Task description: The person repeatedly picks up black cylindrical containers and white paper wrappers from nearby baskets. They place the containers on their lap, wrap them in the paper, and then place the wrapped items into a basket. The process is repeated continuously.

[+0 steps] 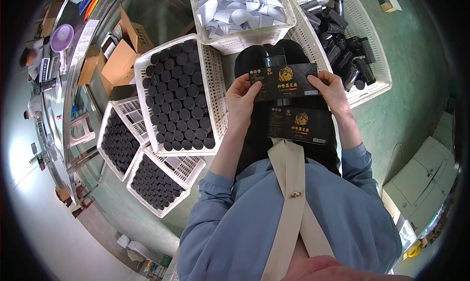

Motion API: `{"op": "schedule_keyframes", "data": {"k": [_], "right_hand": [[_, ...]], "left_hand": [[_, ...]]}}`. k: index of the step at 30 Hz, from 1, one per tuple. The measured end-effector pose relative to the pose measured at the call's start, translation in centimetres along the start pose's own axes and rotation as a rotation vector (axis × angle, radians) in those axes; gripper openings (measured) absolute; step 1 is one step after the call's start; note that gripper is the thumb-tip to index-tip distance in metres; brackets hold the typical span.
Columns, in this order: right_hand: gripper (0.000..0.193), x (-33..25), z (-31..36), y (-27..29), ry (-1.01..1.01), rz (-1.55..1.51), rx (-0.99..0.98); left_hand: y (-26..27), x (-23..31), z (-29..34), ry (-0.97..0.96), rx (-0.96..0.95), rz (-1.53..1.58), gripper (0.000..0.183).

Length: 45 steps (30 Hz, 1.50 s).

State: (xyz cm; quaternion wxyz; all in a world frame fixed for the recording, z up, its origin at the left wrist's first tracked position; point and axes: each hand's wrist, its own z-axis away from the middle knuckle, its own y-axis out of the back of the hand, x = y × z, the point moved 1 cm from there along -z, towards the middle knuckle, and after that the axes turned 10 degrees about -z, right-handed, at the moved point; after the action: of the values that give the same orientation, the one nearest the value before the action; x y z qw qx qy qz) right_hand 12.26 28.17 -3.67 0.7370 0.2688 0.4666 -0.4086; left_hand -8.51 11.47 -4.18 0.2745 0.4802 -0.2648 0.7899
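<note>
Between both hands a black label (274, 88) with gold and white print is stretched out flat over my lap. My left hand (241, 96) pinches its left end between thumb and fingers. At the opposite end, my right hand (331, 89) grips the upper right corner the same way. Behind the label, a see-through container (274, 57) with a dark lower part shows its far end; most of it is covered. A second black label (293, 127) of the same design lies on my dark-clad lap, nearer to my body.
A white crate (245, 39) of crumpled white-grey sheets stands ahead. To its right, another crate (376, 80) holds loose black containers (338, 46). Leftward, a crate (215, 92) is packed with round black tops, with two similar crates beyond. An opened cardboard box (129, 36) sits at far left.
</note>
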Motion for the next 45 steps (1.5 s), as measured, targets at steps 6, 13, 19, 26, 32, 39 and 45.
{"op": "schedule_keyframes", "data": {"k": [6,13,19,26,32,39,45], "right_hand": [[0.025,-0.5,0.1,-0.2,0.000,0.021,-0.008],[0.026,0.0,-0.1,0.0,-0.029,0.028,0.009],[0.028,0.9,-0.3,0.5,-0.053,0.027,0.056],[0.028,0.6,0.0,0.6,-0.060,0.029,0.080],[0.025,0.4,0.2,0.8,-0.053,0.025,0.098],[0.029,0.5,0.4,0.8,-0.037,0.023,0.094],[0.029,0.4,0.3,0.7,-0.044,0.026,0.102]], "left_hand": [[0.1,-0.4,-0.2,-0.006,0.015,-0.011,0.032],[-0.3,-0.6,-0.3,-0.029,0.034,-0.103,0.033],[-1.1,-0.9,-0.2,-0.089,0.059,-0.304,0.029],[-2.3,-1.8,-0.9,-0.175,0.078,-0.516,0.032],[-3.5,-0.9,-0.7,-0.329,0.111,-0.744,0.039],[-4.0,-2.0,-0.5,-0.443,0.079,-0.660,0.026],[-5.8,0.5,0.2,-0.152,0.031,-0.644,0.036]]}}
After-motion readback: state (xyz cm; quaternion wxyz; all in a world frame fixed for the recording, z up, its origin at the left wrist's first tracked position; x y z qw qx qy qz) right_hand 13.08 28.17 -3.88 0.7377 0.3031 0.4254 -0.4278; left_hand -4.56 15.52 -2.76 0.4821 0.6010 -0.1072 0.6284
